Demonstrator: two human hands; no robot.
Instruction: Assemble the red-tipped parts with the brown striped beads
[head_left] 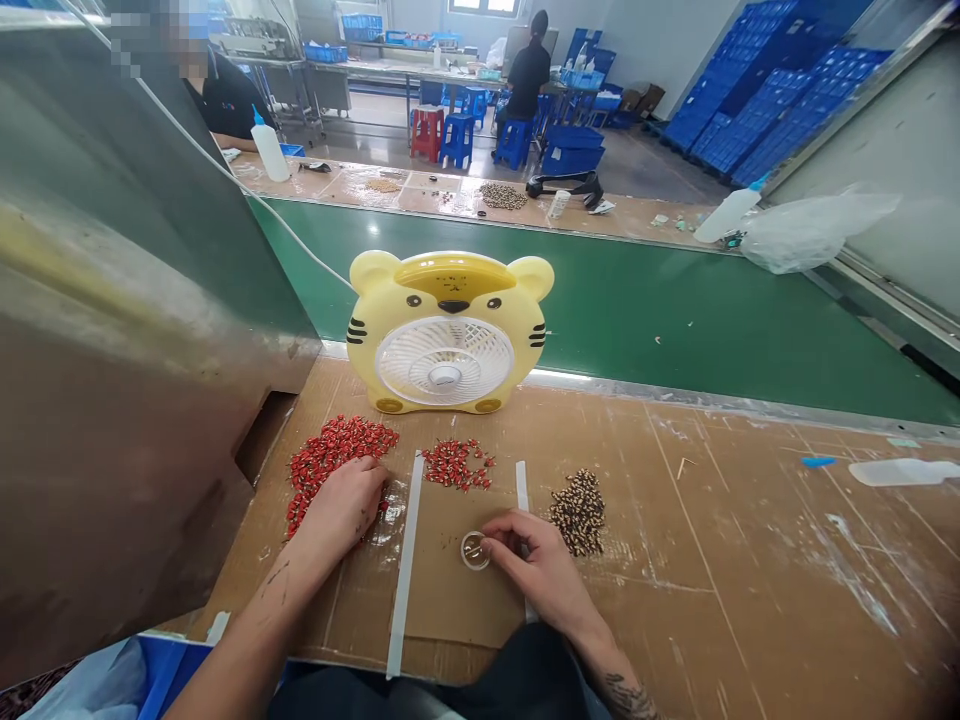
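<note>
My left hand [351,503] rests at the right side of a large pile of small red pieces [321,462]. Its fingers curl downward, and their tips are hidden, so what they pinch does not show. Between the thumb and forefinger of my right hand [534,560] is the rim of a small clear round dish [474,552], which sits on a cardboard sheet [442,600]. Tape strips [407,570] run along both sides of this sheet. A smaller group of red pieces [456,464] lies at its far end. Right of it is a heap of black-and-tan pieces [579,512].
A yellow tiger-faced fan [450,335] stands behind the piles. A metal panel [127,330] borders the left. At right lie a white bottle [900,472] and its blue tip [817,461]. Beyond the green belt [675,310], two people are at other tables.
</note>
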